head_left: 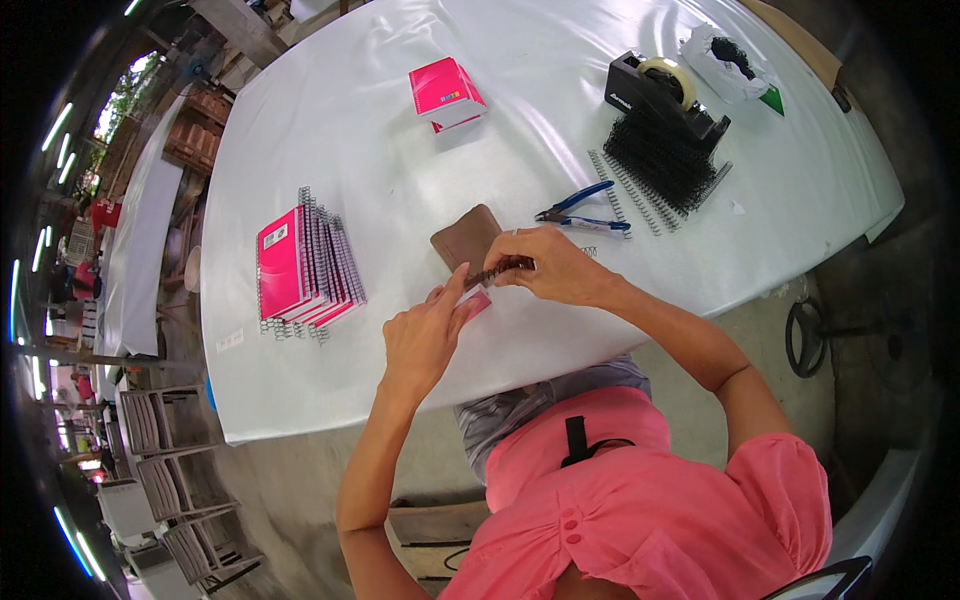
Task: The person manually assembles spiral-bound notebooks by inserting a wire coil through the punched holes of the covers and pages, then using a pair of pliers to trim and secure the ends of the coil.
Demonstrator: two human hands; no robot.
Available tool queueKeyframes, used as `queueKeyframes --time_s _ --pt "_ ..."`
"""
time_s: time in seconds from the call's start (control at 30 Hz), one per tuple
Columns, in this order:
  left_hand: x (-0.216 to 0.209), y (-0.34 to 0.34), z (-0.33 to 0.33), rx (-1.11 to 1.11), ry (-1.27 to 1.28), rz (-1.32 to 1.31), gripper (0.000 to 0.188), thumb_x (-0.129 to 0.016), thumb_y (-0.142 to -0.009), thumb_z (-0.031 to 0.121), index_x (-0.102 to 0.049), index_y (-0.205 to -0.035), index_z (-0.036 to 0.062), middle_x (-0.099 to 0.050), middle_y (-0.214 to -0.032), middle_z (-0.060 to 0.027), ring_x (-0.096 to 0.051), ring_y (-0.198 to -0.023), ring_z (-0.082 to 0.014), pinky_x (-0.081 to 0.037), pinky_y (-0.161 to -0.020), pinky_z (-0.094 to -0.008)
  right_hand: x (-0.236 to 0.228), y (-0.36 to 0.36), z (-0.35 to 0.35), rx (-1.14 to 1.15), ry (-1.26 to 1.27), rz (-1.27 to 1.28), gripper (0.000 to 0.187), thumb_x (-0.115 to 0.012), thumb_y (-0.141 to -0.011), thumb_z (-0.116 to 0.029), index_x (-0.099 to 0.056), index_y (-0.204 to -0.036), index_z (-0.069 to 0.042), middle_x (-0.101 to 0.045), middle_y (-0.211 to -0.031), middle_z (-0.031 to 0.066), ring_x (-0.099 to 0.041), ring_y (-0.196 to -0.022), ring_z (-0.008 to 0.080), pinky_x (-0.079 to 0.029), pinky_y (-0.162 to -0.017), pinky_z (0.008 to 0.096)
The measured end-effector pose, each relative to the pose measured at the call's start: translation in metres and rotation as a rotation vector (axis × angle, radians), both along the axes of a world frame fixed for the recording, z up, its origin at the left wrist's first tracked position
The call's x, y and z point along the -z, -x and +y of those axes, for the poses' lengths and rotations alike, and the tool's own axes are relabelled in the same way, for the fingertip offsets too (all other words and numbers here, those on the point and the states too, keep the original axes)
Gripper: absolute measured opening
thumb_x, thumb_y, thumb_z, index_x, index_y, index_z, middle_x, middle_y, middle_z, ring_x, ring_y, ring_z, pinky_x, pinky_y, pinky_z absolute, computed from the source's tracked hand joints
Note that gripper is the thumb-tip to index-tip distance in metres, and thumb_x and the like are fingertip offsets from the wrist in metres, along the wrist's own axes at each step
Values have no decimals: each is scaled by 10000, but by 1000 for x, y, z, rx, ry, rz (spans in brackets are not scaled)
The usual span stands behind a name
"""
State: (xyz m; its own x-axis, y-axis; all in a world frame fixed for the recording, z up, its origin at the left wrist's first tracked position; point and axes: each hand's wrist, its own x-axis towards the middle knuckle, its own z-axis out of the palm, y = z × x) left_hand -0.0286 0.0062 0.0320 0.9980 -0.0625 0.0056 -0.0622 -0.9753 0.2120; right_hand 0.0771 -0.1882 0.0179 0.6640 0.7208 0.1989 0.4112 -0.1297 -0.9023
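Note:
Near the table's front edge, my left hand (425, 335) presses its fingers and thumb on a small notebook (475, 302) with a pink cover, partly hidden by the hand. My right hand (555, 265), wearing a ring, pinches a dark spiral coil (498, 270) along the notebook's edge; how far the coil runs through the holes is too small to tell. Just beyond both hands lies a flat brown piece (465, 238), touching or very close to the notebook. Blue-handled pliers (578, 208) rest on the table beyond my right hand.
A stack of pink spiral notebooks (305, 262) stands at the left. Farther back sits another pink pile (446, 92). At the right are a heap of black coils (660, 160), several loose coils (640, 195), a tape dispenser (660, 90) and a white plastic bag (725, 65).

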Motion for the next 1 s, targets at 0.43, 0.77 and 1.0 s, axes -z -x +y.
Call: queueKeyframes --time_s 0.43,0.77,1.0 --pt "2 0 3 25 -5 -11 472 -513 -958 358 -443 -1413 252 -683 -1077 -84 -661 -715 -340 -498 -600 -460 3 -12 6 -166 -47 0 187 -713 -760 42 -628 -923 5 -626 -824 78 -593 -746 189 -473 -701 329" --pt "-5 -4 -2 -22 16 -1 493 -540 -951 313 -425 -1427 254 -695 -928 -118 -657 -684 -343 -486 -573 -454 11 5 10 160 -108 -192 243 -647 -761 119 -598 -967 -2 -615 -1065 96 -611 -782 255 -488 -718 347" --pt "-1 -4 1 6 55 -9 528 -550 -950 309 -387 -1451 262 -675 -752 -143 -641 -645 -354 -465 -553 -443 19 30 12 184 -74 -186 258 -591 -758 158 -583 -955 -9 -572 -1200 124 -617 -843 268 -504 -727 355"
